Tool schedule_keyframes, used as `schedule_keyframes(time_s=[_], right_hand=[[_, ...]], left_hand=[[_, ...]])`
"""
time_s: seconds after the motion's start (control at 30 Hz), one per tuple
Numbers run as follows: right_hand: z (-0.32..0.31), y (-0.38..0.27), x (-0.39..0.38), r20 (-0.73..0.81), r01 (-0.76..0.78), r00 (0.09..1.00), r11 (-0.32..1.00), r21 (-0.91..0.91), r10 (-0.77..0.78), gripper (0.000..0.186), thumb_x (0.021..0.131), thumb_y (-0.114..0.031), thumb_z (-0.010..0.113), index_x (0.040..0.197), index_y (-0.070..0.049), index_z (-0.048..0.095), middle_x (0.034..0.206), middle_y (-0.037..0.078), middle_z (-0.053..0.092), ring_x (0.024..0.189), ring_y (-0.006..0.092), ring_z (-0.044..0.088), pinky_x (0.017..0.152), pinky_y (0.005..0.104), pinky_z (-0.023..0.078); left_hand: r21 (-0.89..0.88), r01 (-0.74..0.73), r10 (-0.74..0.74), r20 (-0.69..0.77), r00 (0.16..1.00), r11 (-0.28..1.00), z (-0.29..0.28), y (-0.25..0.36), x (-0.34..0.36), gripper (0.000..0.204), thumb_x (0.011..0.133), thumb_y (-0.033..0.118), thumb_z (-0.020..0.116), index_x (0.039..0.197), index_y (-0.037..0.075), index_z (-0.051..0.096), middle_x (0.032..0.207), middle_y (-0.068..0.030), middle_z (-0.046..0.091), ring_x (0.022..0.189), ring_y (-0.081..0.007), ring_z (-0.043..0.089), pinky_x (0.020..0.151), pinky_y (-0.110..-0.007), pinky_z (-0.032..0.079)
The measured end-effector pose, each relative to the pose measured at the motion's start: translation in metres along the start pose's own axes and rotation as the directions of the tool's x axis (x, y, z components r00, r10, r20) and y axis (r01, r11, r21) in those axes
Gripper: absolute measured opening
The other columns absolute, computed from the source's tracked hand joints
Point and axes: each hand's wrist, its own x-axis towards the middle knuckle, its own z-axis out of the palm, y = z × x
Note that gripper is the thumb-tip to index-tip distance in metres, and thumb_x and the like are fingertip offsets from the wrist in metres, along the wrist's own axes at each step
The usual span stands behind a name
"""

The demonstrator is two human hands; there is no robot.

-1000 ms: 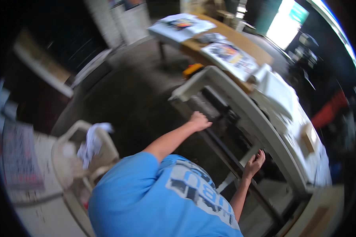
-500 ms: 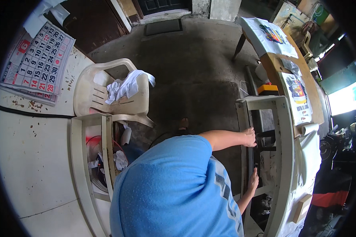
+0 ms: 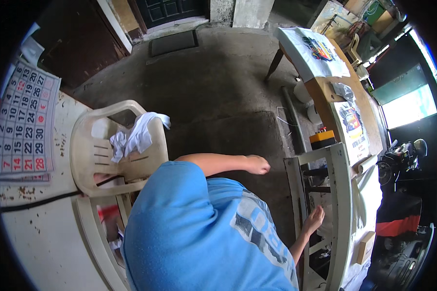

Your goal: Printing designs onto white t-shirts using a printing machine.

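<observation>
My left hand (image 3: 258,165) is closed into a loose fist over the dark floor, on the near side of the white-painted frame. Whatever it may hold is hidden. My right hand (image 3: 314,220) is lower down, beside the white-painted frame (image 3: 341,203) on the right. Its fingers are half curled and its thumb stands apart, with nothing visible between them. A wooden table (image 3: 326,94) beyond the frame bears a white printed cloth (image 3: 314,51) and a second printed white sheet (image 3: 350,127).
At the left, a cream plastic chair (image 3: 85,155) carries a crumpled white cloth (image 3: 136,139). A large calendar (image 3: 24,121) hangs beside it. A yellow-and-black box (image 3: 322,138) is behind the frame. A small wooden block (image 3: 366,247) lies on white fabric at the right. A motorcycle (image 3: 398,160) stands farther right.
My left hand has come away from the right-hand frame, back to the left. My right hand stays near the frame. The view has shifted, with the chair now lower and farther left.
</observation>
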Motion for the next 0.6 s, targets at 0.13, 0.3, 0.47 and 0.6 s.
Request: schedule_keyframes(time_s=[0.13,0.3,0.47,0.6], right_hand=[[0.052,-0.119,0.039,-0.028,0.134,0.991,0.975,0.18,-0.131,0.023,0.082,0.0,0.05,0.104,0.001,0.057,0.107,0.017,0.057,0.099,0.0327,0.055,0.085,0.0385,0.044],[0.115,-0.226,0.055,0.19,0.332,0.908,0.917,0.221,-0.374,0.028,0.079,0.001,0.05,0.106,-0.001,0.056,0.111,0.017,0.055,0.103,0.0338,0.054,0.087,0.0386,0.043],[0.178,-0.265,0.064,0.452,0.358,0.748,0.868,0.344,-0.487,0.03,0.076,0.001,0.05,0.106,-0.001,0.057,0.107,0.017,0.057,0.103,0.0339,0.054,0.088,0.0383,0.043],[0.231,-0.268,0.09,0.568,0.426,0.606,0.83,0.361,-0.557,0.03,0.076,0.0,0.051,0.106,-0.003,0.057,0.104,0.016,0.058,0.084,0.0274,0.061,0.077,0.0356,0.047]], left_hand=[[0.316,0.504,-0.58,0.228,0.782,0.804,-0.028,-0.097,-0.075,0.031,0.073,0.021,0.051,0.094,0.004,0.065,0.097,-0.0189,0.063,0.095,-0.0328,0.06,0.08,-0.045,0.048],[0.134,0.874,-0.884,0.079,0.46,0.467,-0.035,-0.179,-0.191,0.031,0.075,0.012,0.049,0.101,0.004,0.065,0.108,-0.0161,0.061,0.105,-0.0291,0.057,0.086,-0.04,0.047],[-0.135,0.949,-0.951,0.077,0.298,0.286,-0.033,-0.213,-0.287,0.032,0.077,0.016,0.049,0.101,0.001,0.064,0.109,-0.02,0.059,0.104,-0.0336,0.056,0.087,-0.041,0.046],[-0.368,0.927,-0.997,0.002,0.082,0.076,-0.018,-0.225,-0.336,0.031,0.076,0.02,0.051,0.096,0.0,0.065,0.106,-0.0214,0.059,0.101,-0.0357,0.056,0.085,-0.042,0.046]])
